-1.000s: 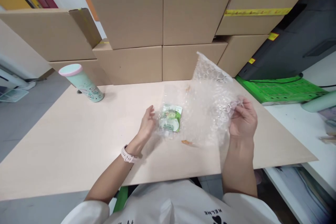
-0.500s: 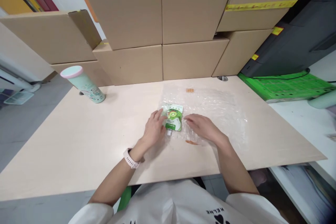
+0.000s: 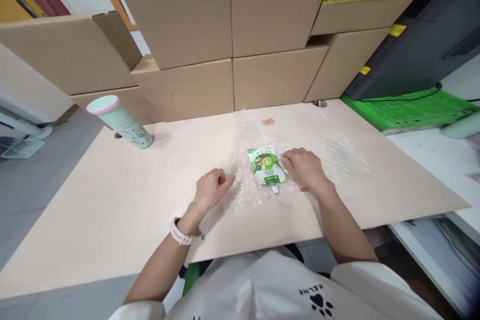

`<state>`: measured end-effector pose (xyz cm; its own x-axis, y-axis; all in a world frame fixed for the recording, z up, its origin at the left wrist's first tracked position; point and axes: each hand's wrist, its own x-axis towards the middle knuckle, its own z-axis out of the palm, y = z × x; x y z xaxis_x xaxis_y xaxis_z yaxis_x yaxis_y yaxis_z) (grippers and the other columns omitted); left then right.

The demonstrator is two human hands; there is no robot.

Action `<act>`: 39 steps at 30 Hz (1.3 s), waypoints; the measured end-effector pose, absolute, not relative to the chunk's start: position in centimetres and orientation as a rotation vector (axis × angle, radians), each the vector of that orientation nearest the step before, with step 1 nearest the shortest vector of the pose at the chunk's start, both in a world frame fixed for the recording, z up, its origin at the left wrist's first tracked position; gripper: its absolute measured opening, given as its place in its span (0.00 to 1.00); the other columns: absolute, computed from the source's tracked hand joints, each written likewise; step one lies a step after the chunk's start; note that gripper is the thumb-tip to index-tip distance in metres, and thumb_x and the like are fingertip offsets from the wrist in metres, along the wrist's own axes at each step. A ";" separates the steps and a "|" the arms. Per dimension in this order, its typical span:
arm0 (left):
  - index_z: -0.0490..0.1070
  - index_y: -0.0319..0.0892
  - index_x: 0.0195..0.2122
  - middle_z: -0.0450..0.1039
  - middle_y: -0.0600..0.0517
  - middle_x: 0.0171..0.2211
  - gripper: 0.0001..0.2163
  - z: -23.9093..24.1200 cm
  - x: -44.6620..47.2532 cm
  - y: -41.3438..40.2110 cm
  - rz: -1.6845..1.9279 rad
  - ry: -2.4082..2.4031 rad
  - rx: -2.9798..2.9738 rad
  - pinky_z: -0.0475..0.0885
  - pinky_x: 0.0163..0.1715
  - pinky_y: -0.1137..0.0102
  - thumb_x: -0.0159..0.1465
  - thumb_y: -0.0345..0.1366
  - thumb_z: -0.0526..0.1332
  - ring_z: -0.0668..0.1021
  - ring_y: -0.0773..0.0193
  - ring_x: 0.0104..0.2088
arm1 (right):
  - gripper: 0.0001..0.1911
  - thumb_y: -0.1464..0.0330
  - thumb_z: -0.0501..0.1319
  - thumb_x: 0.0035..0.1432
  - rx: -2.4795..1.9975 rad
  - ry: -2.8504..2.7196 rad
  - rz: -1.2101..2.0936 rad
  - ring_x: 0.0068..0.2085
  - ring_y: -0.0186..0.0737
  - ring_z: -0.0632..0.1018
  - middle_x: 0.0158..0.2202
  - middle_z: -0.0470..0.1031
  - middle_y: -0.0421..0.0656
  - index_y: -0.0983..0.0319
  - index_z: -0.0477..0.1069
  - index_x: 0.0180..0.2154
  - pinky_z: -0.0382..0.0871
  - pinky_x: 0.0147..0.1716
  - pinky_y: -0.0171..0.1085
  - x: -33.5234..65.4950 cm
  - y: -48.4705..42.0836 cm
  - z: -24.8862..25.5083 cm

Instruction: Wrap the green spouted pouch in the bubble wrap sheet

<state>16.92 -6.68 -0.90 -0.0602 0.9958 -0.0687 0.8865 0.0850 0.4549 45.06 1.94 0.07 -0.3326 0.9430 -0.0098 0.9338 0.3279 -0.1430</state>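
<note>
A green and white food pouch (image 3: 265,166) with kiwi fruit printed on it lies flat on a sheet of clear bubble wrap (image 3: 245,195), its white spout (image 3: 275,189) pointing towards me. At the wrap's left edge is my left hand (image 3: 212,188), with its fingers curled and thumb pressed in, closed on the edge of the wrap. My right hand (image 3: 305,169) rests palm down on the wrap just right of the pouch. Its fingers are loosely bent and the tips lie close to the pouch's side; what is under them is hidden.
A mint tumbler (image 3: 129,125) with a pink rim stands at the table's (image 3: 112,210) back left. Stacked cardboard boxes (image 3: 198,90) wall off the back. On the right are a green crate (image 3: 408,110) and a dark grey case (image 3: 420,55).
The pouch shows farther right and slightly turned. My left hand has drawn away from it to the left, its fingers now curled. More wrap shows left of the pouch; my right hand has shifted right.
</note>
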 end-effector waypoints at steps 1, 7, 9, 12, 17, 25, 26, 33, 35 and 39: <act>0.70 0.43 0.36 0.72 0.53 0.28 0.13 -1.2 17.1 -6.7 0.452 2.025 1.848 0.60 0.28 0.70 0.64 0.48 0.58 0.73 0.63 0.28 | 0.18 0.61 0.51 0.67 -1.739 -2.475 0.224 0.47 0.52 0.75 0.43 0.77 0.50 0.61 0.73 0.49 0.64 0.41 0.43 44.2 1.6 0.0; 0.54 0.41 0.65 0.69 0.58 0.25 0.29 -2.3 16.3 -6.6 0.735 1.925 1.695 0.63 0.30 0.70 0.62 0.32 0.56 0.72 0.64 0.26 | 0.43 0.54 0.64 0.56 -1.627 -2.349 0.470 0.58 0.60 0.69 0.61 0.64 0.54 0.54 0.50 0.68 0.67 0.46 0.48 41.3 0.8 -1.2; 0.51 0.41 0.67 0.69 0.59 0.23 0.32 -2.4 15.9 -6.5 0.843 1.852 1.560 0.65 0.30 0.71 0.61 0.32 0.56 0.73 0.65 0.25 | 0.48 0.54 0.67 0.52 -1.604 -2.281 0.542 0.60 0.62 0.67 0.63 0.62 0.55 0.55 0.49 0.69 0.67 0.50 0.51 41.6 1.3 -1.9; 0.50 0.39 0.69 0.69 0.60 0.21 0.34 -2.4 15.5 -6.5 0.920 1.732 1.379 0.66 0.29 0.72 0.60 0.31 0.57 0.72 0.67 0.22 | 0.50 0.58 0.69 0.50 -1.556 -2.142 0.718 0.53 0.56 0.73 0.55 0.70 0.52 0.56 0.49 0.69 0.69 0.49 0.51 42.4 2.1 -2.9; 0.49 0.38 0.69 0.69 0.61 0.18 0.37 -2.7 15.4 -6.3 0.988 1.618 1.203 0.67 0.25 0.75 0.59 0.31 0.60 0.72 0.69 0.19 | 0.36 0.66 0.66 0.51 -1.266 -1.885 1.084 0.45 0.44 0.77 0.50 0.74 0.47 0.56 0.62 0.62 0.73 0.44 0.44 42.2 2.0 -3.0; 0.50 0.32 0.68 0.64 0.64 0.17 0.40 -3.3 15.5 -6.0 1.115 1.468 0.968 0.69 0.22 0.76 0.55 0.29 0.65 0.72 0.70 0.18 | 0.20 0.62 0.71 0.47 -1.004 -1.303 1.681 0.45 0.44 0.79 0.50 0.76 0.46 0.58 0.71 0.42 0.76 0.40 0.42 38.2 -0.5 -1.5; 0.50 0.31 0.67 0.64 0.64 0.16 0.40 -3.2 15.5 -6.0 1.125 1.469 0.953 0.68 0.21 0.76 0.55 0.29 0.65 0.71 0.70 0.18 | 0.20 0.61 0.71 0.47 -0.985 -1.268 1.689 0.45 0.43 0.79 0.50 0.76 0.45 0.57 0.70 0.42 0.76 0.41 0.42 37.4 -0.9 -1.7; 0.56 0.29 0.64 0.69 0.61 0.18 0.35 -2.6 15.8 -6.0 1.141 1.440 0.876 0.64 0.20 0.78 0.54 0.27 0.64 0.70 0.72 0.17 | 0.12 0.63 0.63 0.57 -1.039 -1.724 1.359 0.49 0.46 0.77 0.49 0.76 0.46 0.58 0.70 0.43 0.72 0.48 0.46 34.6 -2.7 -4.1; 0.58 0.29 0.62 0.69 0.61 0.17 0.34 -2.5 15.8 -6.0 1.144 1.436 0.870 0.65 0.20 0.77 0.53 0.27 0.64 0.70 0.72 0.17 | 0.11 0.65 0.60 0.59 -1.085 -1.913 1.136 0.51 0.47 0.75 0.50 0.75 0.46 0.58 0.70 0.44 0.68 0.51 0.47 34.7 -3.0 -3.9; 0.59 0.30 0.61 0.70 0.60 0.17 0.35 -2.6 15.7 -6.0 1.138 1.415 0.870 0.66 0.20 0.76 0.52 0.29 0.66 0.71 0.70 0.16 | 0.15 0.66 0.55 0.64 -1.196 -2.147 0.914 0.51 0.48 0.74 0.51 0.73 0.47 0.56 0.68 0.52 0.68 0.50 0.47 35.2 -3.8 -2.8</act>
